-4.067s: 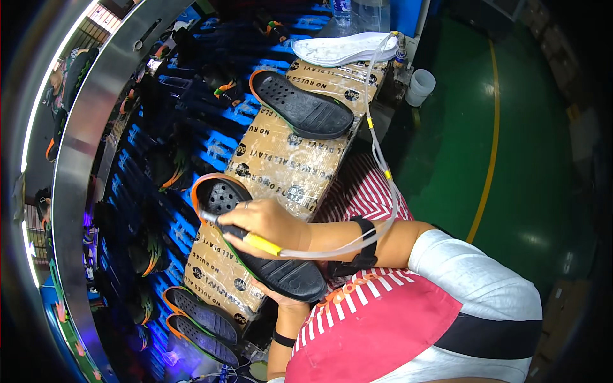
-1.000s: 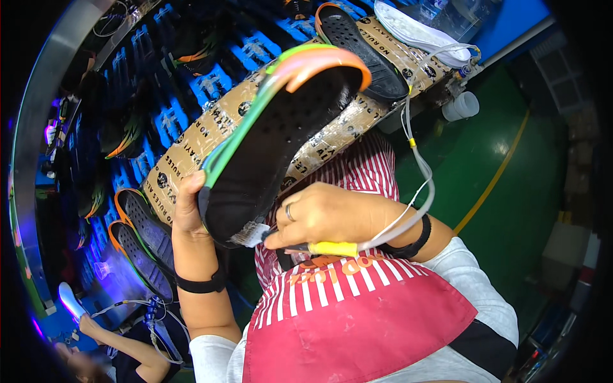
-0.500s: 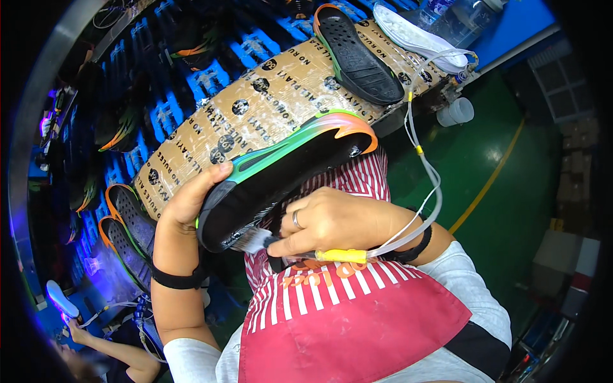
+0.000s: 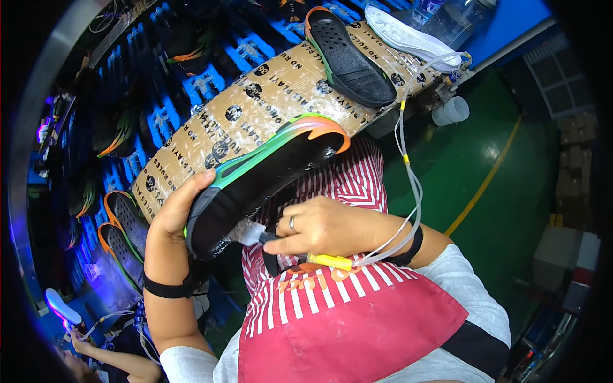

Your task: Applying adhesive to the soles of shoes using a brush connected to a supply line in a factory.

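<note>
Head view showed me the left hand [image 4: 174, 214] partly curled at the near end of a black shoe sole [image 4: 258, 185], thumb on its green-and-orange edge; its other fingers were hidden behind the sole. From that hand the sole stretched up and rightward, tilted, its orange end farthest away. Right of it, I had the right hand [image 4: 319, 226] closed around a brush [image 4: 250, 234], its pale bristles at the sole's lower edge. A yellow sleeve [image 4: 331, 262] and clear tube [image 4: 418, 198] led rightward from that hand. Beyond both hands lay a cardboard-covered counter [image 4: 281, 112], bearing another black sole [image 4: 351, 60] and, farther off, a white sole [image 4: 408, 38].
</note>
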Available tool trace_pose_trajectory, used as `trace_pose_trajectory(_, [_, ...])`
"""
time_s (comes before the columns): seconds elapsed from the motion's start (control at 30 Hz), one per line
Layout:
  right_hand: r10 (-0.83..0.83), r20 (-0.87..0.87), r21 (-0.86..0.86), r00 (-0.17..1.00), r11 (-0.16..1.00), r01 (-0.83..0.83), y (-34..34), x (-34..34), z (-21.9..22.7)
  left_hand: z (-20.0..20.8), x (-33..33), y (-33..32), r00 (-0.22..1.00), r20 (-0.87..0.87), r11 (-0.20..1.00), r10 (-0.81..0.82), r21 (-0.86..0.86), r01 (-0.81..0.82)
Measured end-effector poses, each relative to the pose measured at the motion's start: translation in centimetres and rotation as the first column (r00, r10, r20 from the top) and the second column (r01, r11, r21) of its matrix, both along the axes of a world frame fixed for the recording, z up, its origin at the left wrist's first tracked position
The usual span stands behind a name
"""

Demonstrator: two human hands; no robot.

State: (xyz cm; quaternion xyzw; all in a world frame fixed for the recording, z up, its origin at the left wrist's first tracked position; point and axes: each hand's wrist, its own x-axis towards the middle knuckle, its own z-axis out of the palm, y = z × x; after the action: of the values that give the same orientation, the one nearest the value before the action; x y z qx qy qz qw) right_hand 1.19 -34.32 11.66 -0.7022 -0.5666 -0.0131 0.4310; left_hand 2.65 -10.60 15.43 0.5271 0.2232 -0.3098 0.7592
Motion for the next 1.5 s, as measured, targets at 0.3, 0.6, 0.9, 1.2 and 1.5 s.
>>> trace_pose_trajectory(0.3, [-0.159, -0.606, 0.174, 0.779, 0.93, 0.324, -1.2, 2.5, -0.2, -1.9, -2.6, -0.8, 0.994, 0.074, 0.983, 0.077, -0.174, -0.063])
trace_pose_trajectory(0.6, [-0.273, -0.833, 0.08, 0.481, 0.801, 0.593, -2.0, 5.1, -2.0, -4.3, -4.7, -0.9, 0.953, -0.051, 0.921, 0.299, -0.246, -0.302])
trace_pose_trajectory(0.9, [-0.21, -0.45, 0.337, 0.868, 0.86, 0.383, 0.5, 3.6, 0.2, -4.5, -5.1, -1.5, 0.859, 0.098, 0.825, 0.502, -0.353, -0.441])
trace_pose_trajectory(1.2, [-0.354, -0.759, 0.208, 0.546, 0.663, 0.719, -1.4, 4.5, -0.2, -3.8, -6.4, 0.0, 0.455, 0.696, 0.368, 0.555, 0.285, -0.885])
trace_pose_trajectory(1.5, [0.167, -0.933, 0.36, 0.319, 0.482, 0.799, -1.1, 10.8, -6.7, 12.1, -8.7, -6.3, -0.132, 0.876, 0.881, -0.465, 0.442, -0.168])
